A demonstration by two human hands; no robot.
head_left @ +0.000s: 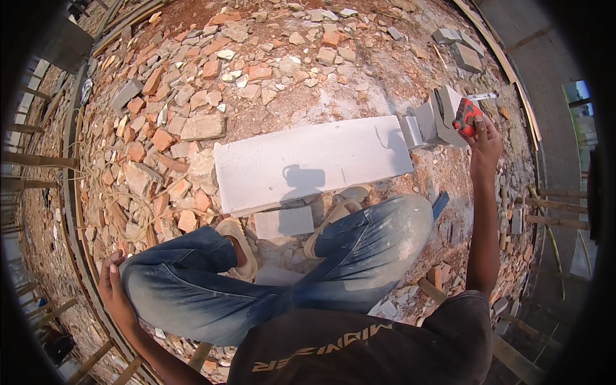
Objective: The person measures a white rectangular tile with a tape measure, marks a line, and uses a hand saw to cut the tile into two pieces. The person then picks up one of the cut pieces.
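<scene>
Broken brick rubble [256, 72] is strewn over the ground, and across the centre of the frame a long whitish block [308, 151] is laid flat, a dark shadow cast on it. Now, upper right: a red-and-black hand tool [468, 117] is grasped in the fingers of the right hand [486, 144], beside a smaller pale block [425, 120]; its exact kind cannot be told. Lower left, the left hand [114, 289] is rested loosely open by the knee of the blue jeans [186, 289].
</scene>
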